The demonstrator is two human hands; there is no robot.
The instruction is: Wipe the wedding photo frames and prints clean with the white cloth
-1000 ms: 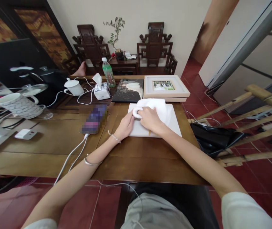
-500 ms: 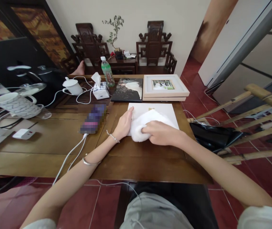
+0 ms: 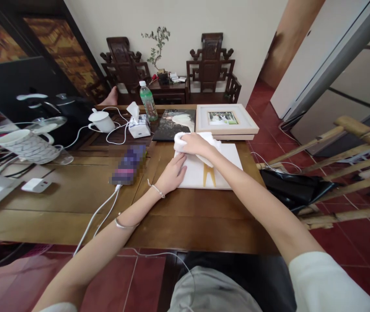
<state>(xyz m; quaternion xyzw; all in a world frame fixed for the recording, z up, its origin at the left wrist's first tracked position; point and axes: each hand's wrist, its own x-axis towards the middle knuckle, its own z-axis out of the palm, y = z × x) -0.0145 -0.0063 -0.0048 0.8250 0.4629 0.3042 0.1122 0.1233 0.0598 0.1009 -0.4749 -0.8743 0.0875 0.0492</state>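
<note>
A flat white rectangular panel lies on the wooden table in front of me, with a gold, forked shape on its near part. My right hand is closed around a fluffy white cloth at the panel's far left corner. Part of the cloth spreads out behind the hand and under the forearm. Lower down, my left hand rests along the panel's left edge, fingers stretched out and thumb apart, holding nothing.
Behind the panel are a dark picture and white framed photos, stacked. Leftward stand a phone on a cable, a tissue box, a green bottle, a lidded cup, a patterned mug and a charger.
My right hand has moved the cloth away from me and to the left, uncovering the gold shape. My left hand has slid slightly nearer to me along the panel's edge.
</note>
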